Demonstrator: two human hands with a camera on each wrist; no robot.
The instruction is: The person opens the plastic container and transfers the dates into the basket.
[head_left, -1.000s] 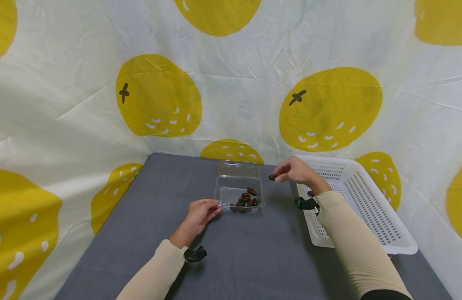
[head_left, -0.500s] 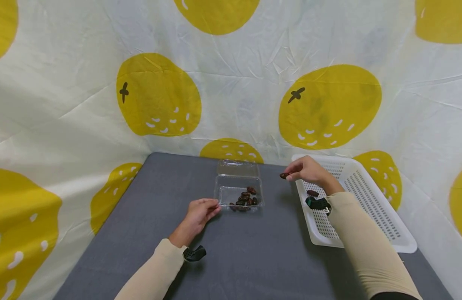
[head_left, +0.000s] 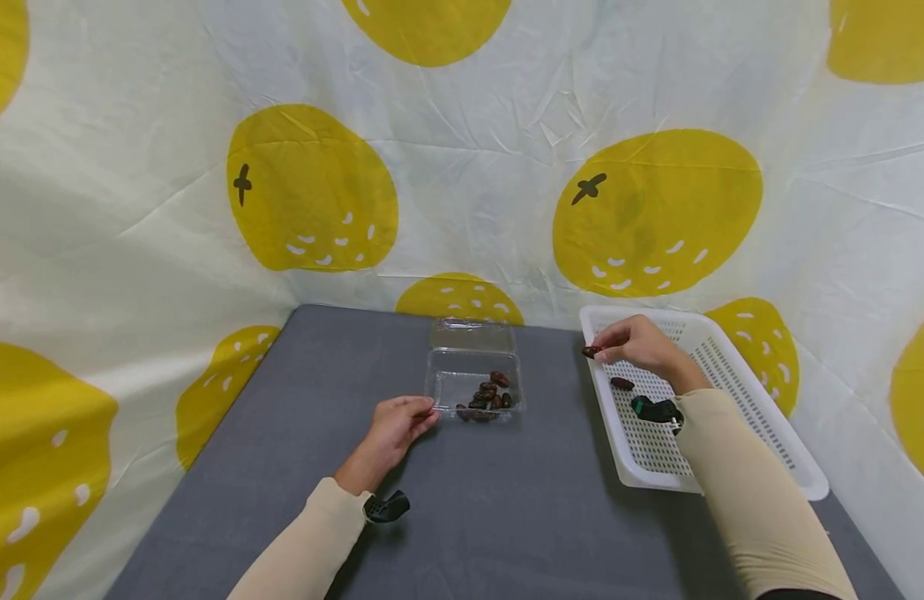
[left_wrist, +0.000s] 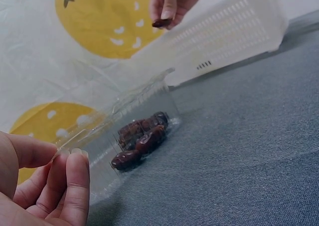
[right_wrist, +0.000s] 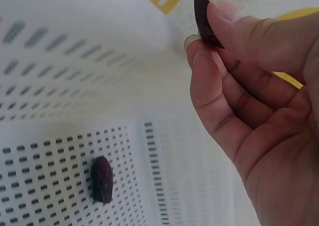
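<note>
Between thumb and fingers, my right hand (head_left: 641, 346) pinches a dark brown date (right_wrist: 205, 16) above the left rim of a white perforated basket (head_left: 619, 454). A second date (right_wrist: 102, 180) lies on the basket's floor, below that hand. My left hand (head_left: 392, 429) pinches the near left corner of a clear plastic box (head_left: 450, 385), as the left wrist view shows closely. Several dates (left_wrist: 144, 136) are heaped in the right part of this box. Its clear lid (head_left: 472, 336) is folded back away from me.
Box and basket stand apart on a dark grey tabletop (head_left: 476, 517). Behind the table hangs a white cloth (head_left: 476, 208) printed with yellow fruit shapes. Each wrist bears a black strap (head_left: 387, 507).
My right hand has moved right with the date, from beside the basket to over its left rim. The date in the basket has come into fuller view. My left hand stays at the box corner.
</note>
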